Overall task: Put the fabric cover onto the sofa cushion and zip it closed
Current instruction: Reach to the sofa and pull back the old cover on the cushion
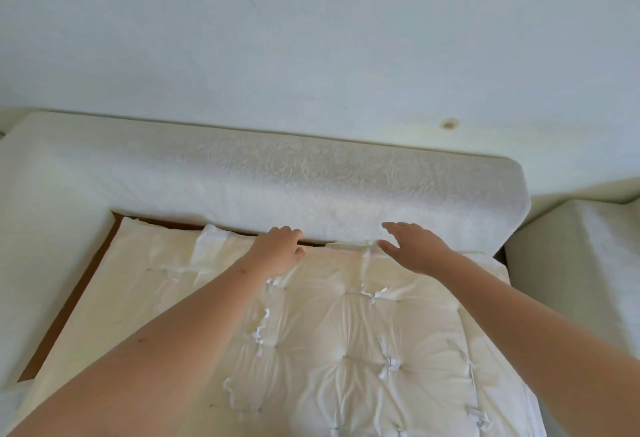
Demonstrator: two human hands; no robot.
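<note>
Both hands at the far edge of the tufted sofa cushion (363, 350).
The left hand (277, 251) rests on the cushion's far edge, fingers (294, 234) curled into the gap below the sofa backrest (277, 176); the right hand (415, 246) hovers just above that edge, fingers spread apart.

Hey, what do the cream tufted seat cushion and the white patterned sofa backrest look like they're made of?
The cream tufted seat cushion looks like soft matte cotton-type cloth over padding: it creases and puckers around small fabric ties. The white patterned sofa backrest seems to be woven upholstery, perhaps jacquard, judging by its raised swirling texture; the exact fibre cannot be told.
</note>
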